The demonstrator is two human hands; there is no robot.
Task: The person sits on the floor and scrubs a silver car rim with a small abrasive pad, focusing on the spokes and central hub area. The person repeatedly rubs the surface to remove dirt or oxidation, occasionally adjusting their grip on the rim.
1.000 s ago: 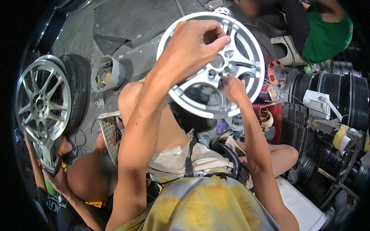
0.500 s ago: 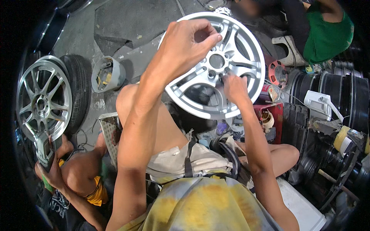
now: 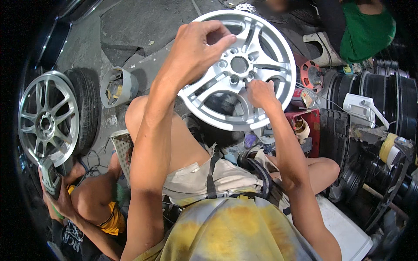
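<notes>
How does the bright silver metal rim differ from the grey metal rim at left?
The bright silver metal rim has broad spokes, the grey metal rim slimmer ones. The right hand is over the bright rim; a black rubber tyre stands beside the grey rim. Both are round and spoked.

Grey Workshop Floor Bears Bucket and Tyre

A scuffed grey floor, marked with pale patches, carries a large dark sheet with a ragged lower edge. Near that edge sits a pale round bucket with yellow scraps inside. A black tyre stands upright to the bucket's left; a pale, arched stool-like object rests at upper right.
</notes>
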